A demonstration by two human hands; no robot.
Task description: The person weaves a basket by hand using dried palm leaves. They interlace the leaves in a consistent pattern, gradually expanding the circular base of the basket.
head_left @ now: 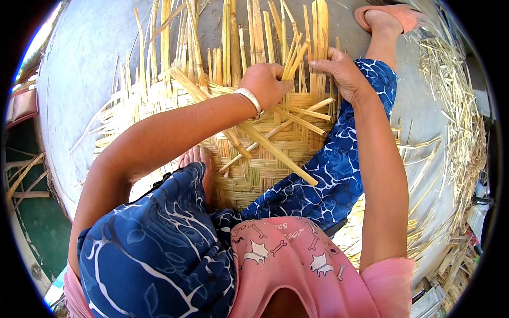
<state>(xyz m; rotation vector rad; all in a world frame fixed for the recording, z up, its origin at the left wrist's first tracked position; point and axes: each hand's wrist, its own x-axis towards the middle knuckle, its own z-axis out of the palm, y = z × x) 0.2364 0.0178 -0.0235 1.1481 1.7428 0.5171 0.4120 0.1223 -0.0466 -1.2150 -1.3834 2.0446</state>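
A woven mat of flat yellow reed strips (275, 169) lies on the ground between my legs, its loose strip ends (228, 42) standing out along the far edge. My left hand (265, 84), with a silver bangle at the wrist, is closed around a small bunch of reed strips (295, 61) that slants up to the right. Just right of it, my right hand (342, 74) has its thumb and fingers closed on upright reed strips (318, 53); its fingertips are partly hidden behind them. Several loose strips (275, 151) lie crossed on the weave below my left hand.
My bare left foot (199, 159) rests on the mat's near left part. The other leg stretches along its right side, ending in an orange sandal (389, 17). Straw scraps (453, 106) are heaped at the far right. A brown box-like thing (22, 107) stands at the left.
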